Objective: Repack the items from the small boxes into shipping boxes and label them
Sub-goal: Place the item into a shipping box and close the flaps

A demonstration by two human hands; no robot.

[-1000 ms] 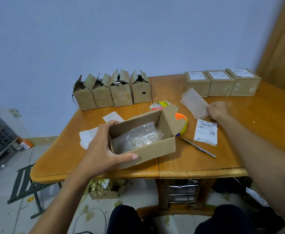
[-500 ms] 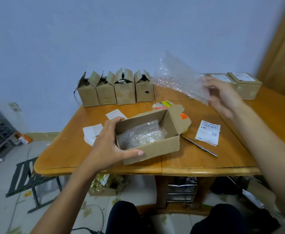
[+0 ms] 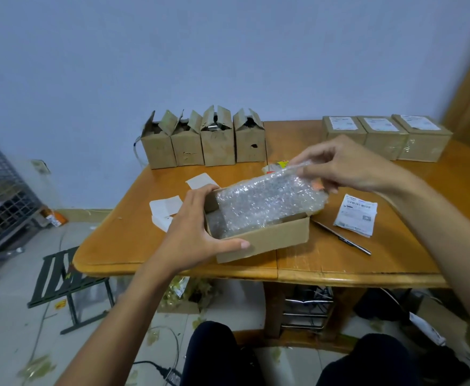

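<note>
Left hand (image 3: 197, 232): grips the left end of the open box (image 3: 270, 240), thumb laid along the front wall, fingers hooked over the far side. The box sits on the table (image 3: 395, 263) near its front edge, slightly askew.

Right hand (image 3: 345, 165): pinches the far right edge of the bubble wrap (image 3: 267, 201) between thumb and curled fingers. The sheet lies across the open top of the box, and its left part dips inside. Whether the box holds anything beneath it cannot be told.

A row of four small boxes (image 3: 203, 140) with raised flaps stands at the back left. Three sealed boxes (image 3: 386, 137) bearing labels stand at the back right. A printed label sheet (image 3: 356, 214) and a thin metal pen (image 3: 342, 239) lie just right of the open box. White paper slips (image 3: 167, 207) lie to its left.
</note>
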